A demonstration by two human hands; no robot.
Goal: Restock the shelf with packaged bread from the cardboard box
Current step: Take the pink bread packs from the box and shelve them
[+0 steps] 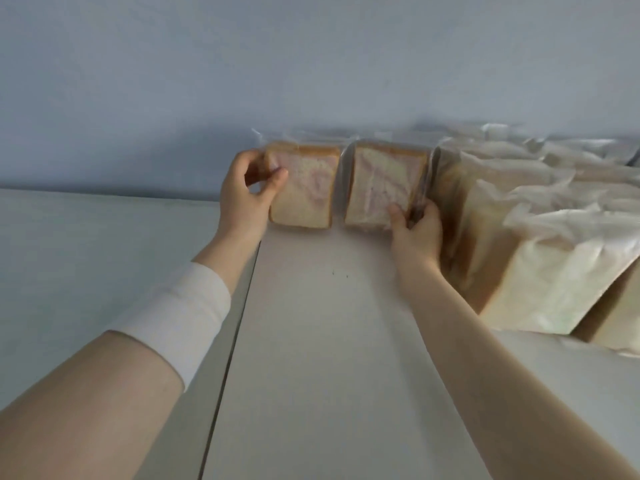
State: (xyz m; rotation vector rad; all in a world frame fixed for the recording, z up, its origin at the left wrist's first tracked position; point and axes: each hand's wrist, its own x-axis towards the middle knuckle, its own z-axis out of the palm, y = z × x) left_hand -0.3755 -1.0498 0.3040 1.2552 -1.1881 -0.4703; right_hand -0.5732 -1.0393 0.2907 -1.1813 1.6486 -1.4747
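So the shelf (311,323) is open between the arms, with its left edge seam just below the left hand (247,188), whose fingers curl round 1 pink-swirl bread pack (304,192). The right hand (417,232) pinches a 2nd pack (377,185), both upright by the wall (311,64). Some bagged loaves (536,254) crowd just right of those fingers.

Left bread pack (304,188): cream crumb with a pink swirl, tan crust; right bread pack (381,185) has the same pink marbling; bagged loaves (554,271) are pale cream; shelf (311,341) is white; wall (311,64) pale blue-grey; sleeve (180,317) white.
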